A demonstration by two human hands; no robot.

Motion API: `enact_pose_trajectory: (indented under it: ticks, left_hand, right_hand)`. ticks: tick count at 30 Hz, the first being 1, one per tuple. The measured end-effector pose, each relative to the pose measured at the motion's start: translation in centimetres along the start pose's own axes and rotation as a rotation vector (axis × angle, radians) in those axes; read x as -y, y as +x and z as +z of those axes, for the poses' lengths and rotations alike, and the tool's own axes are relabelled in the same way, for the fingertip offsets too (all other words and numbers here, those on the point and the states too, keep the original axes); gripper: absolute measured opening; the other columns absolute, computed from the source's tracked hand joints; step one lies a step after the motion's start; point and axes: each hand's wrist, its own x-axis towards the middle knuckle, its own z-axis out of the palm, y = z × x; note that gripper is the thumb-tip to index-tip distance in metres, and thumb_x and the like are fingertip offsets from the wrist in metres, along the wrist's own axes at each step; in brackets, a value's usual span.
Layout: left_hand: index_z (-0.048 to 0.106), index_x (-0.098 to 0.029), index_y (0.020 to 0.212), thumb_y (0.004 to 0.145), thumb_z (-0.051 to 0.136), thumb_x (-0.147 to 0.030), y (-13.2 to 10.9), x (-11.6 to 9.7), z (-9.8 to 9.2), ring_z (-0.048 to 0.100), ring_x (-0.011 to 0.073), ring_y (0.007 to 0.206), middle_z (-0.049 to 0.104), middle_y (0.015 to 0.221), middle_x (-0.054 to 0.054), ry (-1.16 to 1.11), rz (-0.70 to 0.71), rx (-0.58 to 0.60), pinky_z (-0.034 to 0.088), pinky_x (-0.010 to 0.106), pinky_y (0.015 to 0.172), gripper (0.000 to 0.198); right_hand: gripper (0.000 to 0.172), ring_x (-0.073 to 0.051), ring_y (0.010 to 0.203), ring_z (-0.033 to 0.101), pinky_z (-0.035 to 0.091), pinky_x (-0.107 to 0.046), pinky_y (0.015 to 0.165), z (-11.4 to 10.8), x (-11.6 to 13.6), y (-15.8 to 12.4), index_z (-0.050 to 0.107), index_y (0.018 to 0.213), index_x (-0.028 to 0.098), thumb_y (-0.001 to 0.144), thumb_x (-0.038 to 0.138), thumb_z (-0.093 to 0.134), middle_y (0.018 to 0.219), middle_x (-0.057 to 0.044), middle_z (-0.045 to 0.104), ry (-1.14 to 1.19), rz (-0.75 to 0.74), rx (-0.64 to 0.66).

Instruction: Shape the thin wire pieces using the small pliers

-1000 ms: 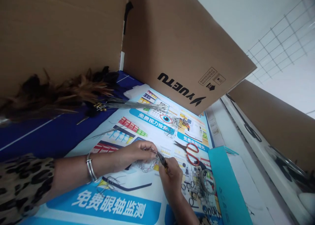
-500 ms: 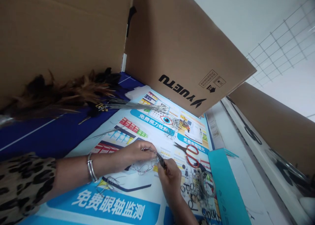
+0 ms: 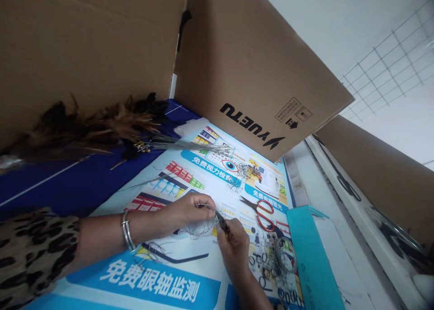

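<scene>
Thin wire (image 3: 200, 231), bent in loops, hangs below my left hand (image 3: 190, 210), whose thumb and fingers are closed on it. Pliers with dark jaws (image 3: 221, 221) are gripped in my right hand (image 3: 233, 242), their tip meeting the wire at my left fingertips. Whether the jaws are closed on the wire is too small to tell. Loose wire ends (image 3: 154, 253) lie on the printed sheet (image 3: 162, 296) below my left wrist. Scissors with red handles (image 3: 264, 215) rest just beyond my right hand. Rings and coiled wire (image 3: 278, 255) are heaped to its right.
Long straight wires (image 3: 193, 145) and a small tangle of bits (image 3: 242, 172) lie further back. Brown feathers (image 3: 101, 124) are piled at the left on blue cloth (image 3: 44, 183). A teal box (image 3: 312, 251) stands at right. Cardboard panels (image 3: 251, 65) wall in the back.
Both hands stay at nearly the same place, with the wire and the pliers still held together. The whole view shifts very slightly.
</scene>
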Motion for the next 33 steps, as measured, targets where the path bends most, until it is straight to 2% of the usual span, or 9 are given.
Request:
enact_pose_trajectory:
  ticks: [9,19,33]
  left_hand:
    - [0.061,-0.014,0.073,0.068,0.064,-0.028,-0.3,-1.0,0.4,0.044,0.0096,0.058,0.053,0.061,-0.005,0.008,0.021,-0.010,0.034,0.020,0.057,0.015]
    - [0.060,-0.013,0.074,0.072,0.060,-0.027,-0.1,-0.4,0.2,0.039,0.0091,0.057,0.046,0.060,-0.004,0.133,0.077,-0.031,0.031,0.020,0.054,0.014]
    - [0.063,-0.013,0.076,0.074,0.059,-0.028,0.3,0.5,-0.3,0.046,0.0121,0.065,0.051,0.065,-0.002,0.282,0.148,0.000,0.036,0.020,0.056,0.015]
  right_hand:
    - [0.016,-0.011,0.061,0.043,0.031,-0.023,0.055,-0.1,-0.1,-0.1,0.047,0.065,0.018,0.081,0.018,0.050,0.064,0.002,0.044,0.055,-0.002,-0.006]
    - [0.010,-0.013,0.068,0.046,0.034,-0.024,0.059,-0.1,-0.1,-0.5,0.049,0.070,0.018,0.080,0.015,0.049,0.069,0.000,0.047,0.071,-0.026,-0.022]
    - [0.010,-0.014,0.068,0.045,0.034,-0.026,0.060,-0.3,-0.3,-0.5,0.048,0.071,0.018,0.079,0.014,0.049,0.069,0.000,0.046,0.045,-0.045,-0.032]
